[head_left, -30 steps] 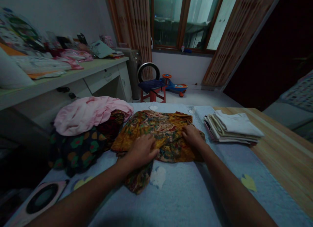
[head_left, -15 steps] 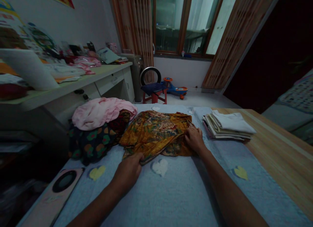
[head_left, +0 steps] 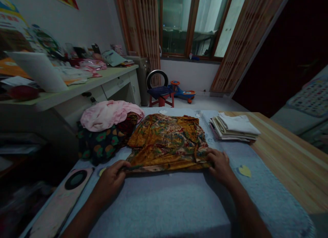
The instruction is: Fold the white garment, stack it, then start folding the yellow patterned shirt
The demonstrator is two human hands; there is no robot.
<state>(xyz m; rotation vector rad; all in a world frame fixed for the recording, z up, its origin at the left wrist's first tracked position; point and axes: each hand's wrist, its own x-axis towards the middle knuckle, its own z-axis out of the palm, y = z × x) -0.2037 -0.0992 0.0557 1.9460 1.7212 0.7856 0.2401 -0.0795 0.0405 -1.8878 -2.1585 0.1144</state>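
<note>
A mustard-brown patterned shirt [head_left: 169, 139] lies spread on the blue cloth [head_left: 164, 203], its near edge drawn out straight between my hands. At that edge's left corner, my left hand [head_left: 112, 176] is closed on the fabric. My right hand [head_left: 219, 162] pinches the right corner, fingertips partly hidden by the cloth. Left of the shirt sits a heap of clothes, a pink garment [head_left: 110, 115] on top of a dark flowered one [head_left: 99, 142]. Over on the right lies a stack of folded clothes [head_left: 234, 128] with a white piece uppermost.
A pink phone-like object [head_left: 61, 203] with a round dark disc lies at the table's left edge. The wooden tabletop [head_left: 287, 156] shows at right. A cluttered desk [head_left: 89, 82] stands at left. Beyond the table are a red stool [head_left: 162, 100] and a blue ride-on toy [head_left: 184, 93].
The shirt's near edge has been pulled toward me and straightened. My left hand moved left, and my right hand came nearer and to the right, both still gripping fabric.
</note>
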